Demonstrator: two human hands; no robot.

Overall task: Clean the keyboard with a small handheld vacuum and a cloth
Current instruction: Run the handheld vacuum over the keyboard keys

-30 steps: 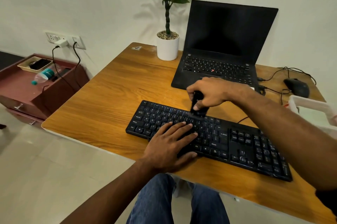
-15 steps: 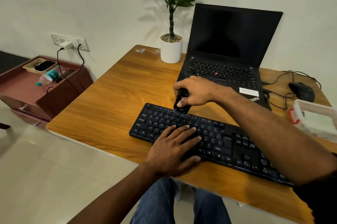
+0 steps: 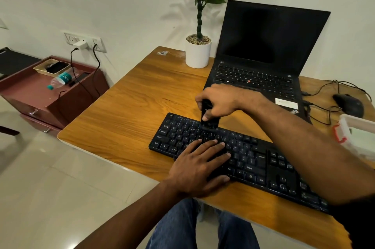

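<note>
A black keyboard [image 3: 263, 165] lies slanted along the front of the wooden desk [image 3: 129, 106]. My right hand [image 3: 220, 100] grips a small black handheld vacuum [image 3: 209, 121], held upright with its nozzle down on the top key rows left of the keyboard's middle. My left hand [image 3: 199, 165] lies flat with fingers spread on the lower left keys, near the front edge. No cloth is in view.
An open black laptop [image 3: 263, 49] stands behind the keyboard, with a white potted plant [image 3: 197, 54] to its left. A black mouse [image 3: 349, 104] and cables lie at the right, beside a white plastic box [image 3: 359, 133]. A maroon cabinet [image 3: 40, 94] stands at the left.
My right hand has slid the vacuum leftward along the top rows of the keyboard. My left hand has stayed flat on the keys. The camera has shifted slightly.
</note>
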